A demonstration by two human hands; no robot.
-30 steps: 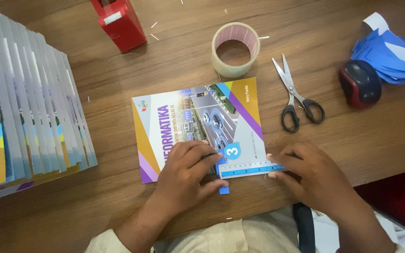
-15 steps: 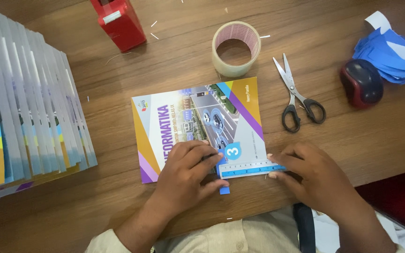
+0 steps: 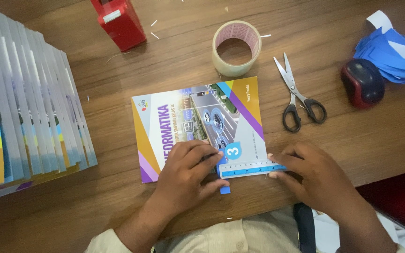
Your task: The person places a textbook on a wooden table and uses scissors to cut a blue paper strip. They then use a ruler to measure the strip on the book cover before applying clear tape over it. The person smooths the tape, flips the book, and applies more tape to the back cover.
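A colourful textbook [image 3: 198, 122] lies flat on the wooden table [image 3: 118, 84]. Along its near edge rests a short blue ruler [image 3: 251, 169]. My left hand [image 3: 186, 175] presses down on the book's near corner and pinches a small blue paper strip [image 3: 224, 180] against the cover edge beside the ruler's left end. My right hand [image 3: 312, 175] holds the ruler's right end with its fingertips.
A fanned stack of identical books [image 3: 29, 103] fills the left side. At the back stand a red tape dispenser [image 3: 118, 21] and a roll of clear tape [image 3: 236, 48]. Scissors [image 3: 298, 96], a dark red stapler [image 3: 363, 83] and a heap of blue paper strips [image 3: 392, 49] lie right.
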